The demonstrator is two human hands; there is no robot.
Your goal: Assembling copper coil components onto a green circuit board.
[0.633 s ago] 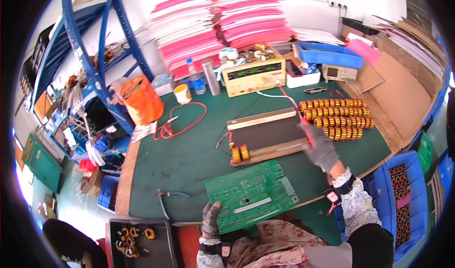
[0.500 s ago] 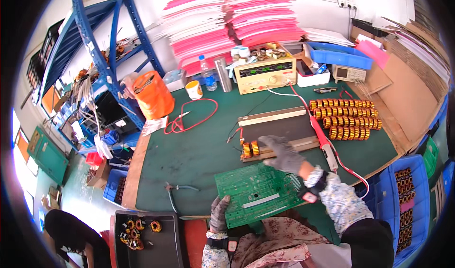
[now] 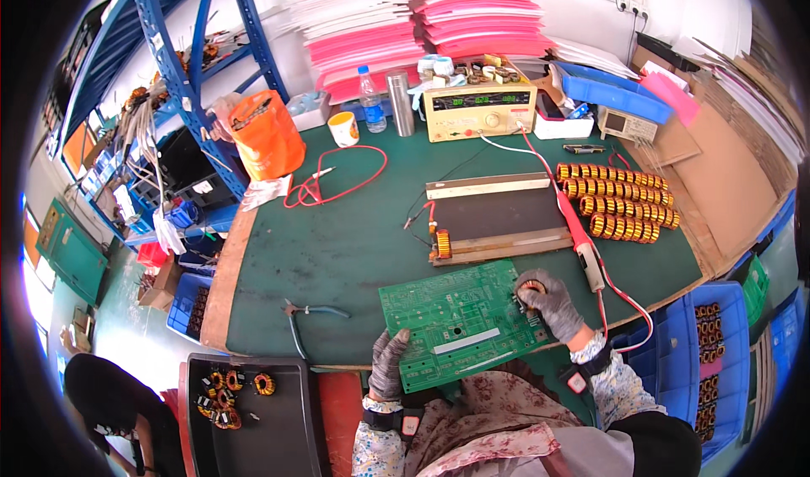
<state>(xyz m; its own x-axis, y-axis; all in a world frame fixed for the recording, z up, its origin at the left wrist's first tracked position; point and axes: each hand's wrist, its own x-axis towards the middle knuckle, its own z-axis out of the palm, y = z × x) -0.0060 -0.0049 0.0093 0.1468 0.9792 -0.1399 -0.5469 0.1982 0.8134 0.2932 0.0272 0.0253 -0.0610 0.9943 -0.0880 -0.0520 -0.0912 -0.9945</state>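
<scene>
Green circuit board [image 3: 430,312], single, overhanging the table's [image 3: 278,266] near edge: I see one gloved left hand [image 3: 386,365] clamped on its left edge, one gloved right hand [image 3: 553,306] closed around one wound coil [image 3: 530,285] at its right edge. One pair of pliers [image 3: 325,310] lies left. Beyond, a second coil [image 3: 443,244] on one wooden-railed frame [image 3: 498,247]; four coil rows [image 3: 624,204] near the right edge; one mug [image 3: 343,129], one bottle [image 3: 371,106] toward the far edge.

Three groups of lit green digits on dark display [image 3: 496,100] of yellow bench instrument [image 3: 451,125], fine pale markings on green circuit board [image 3: 439,312], too small to read, blue label [image 3: 374,118] on clear plastic bottle [image 3: 369,87], wording illegible.
</scene>
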